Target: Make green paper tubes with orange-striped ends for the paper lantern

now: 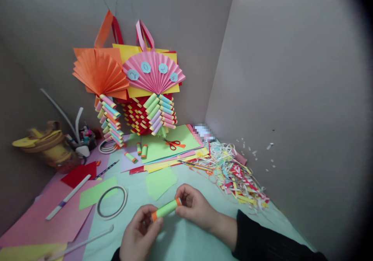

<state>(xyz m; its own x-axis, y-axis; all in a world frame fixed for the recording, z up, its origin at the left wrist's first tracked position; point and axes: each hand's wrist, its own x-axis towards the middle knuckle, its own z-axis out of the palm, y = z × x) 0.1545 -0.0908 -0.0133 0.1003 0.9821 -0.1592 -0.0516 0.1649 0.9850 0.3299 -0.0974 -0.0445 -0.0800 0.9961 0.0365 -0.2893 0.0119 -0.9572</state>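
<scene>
As two hands (139, 230) (199, 208) hold one roll (166, 209), two fans (100, 72) (154, 74)

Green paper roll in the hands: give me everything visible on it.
The green paper roll is a slim tube, apparently rolled paper, light green with an orange band at each end. It looks smooth and uncrushed. It lies aslant, its right end higher in the picture, over the pale green tabletop. The left hand pinches one end, the right hand the other.
</scene>
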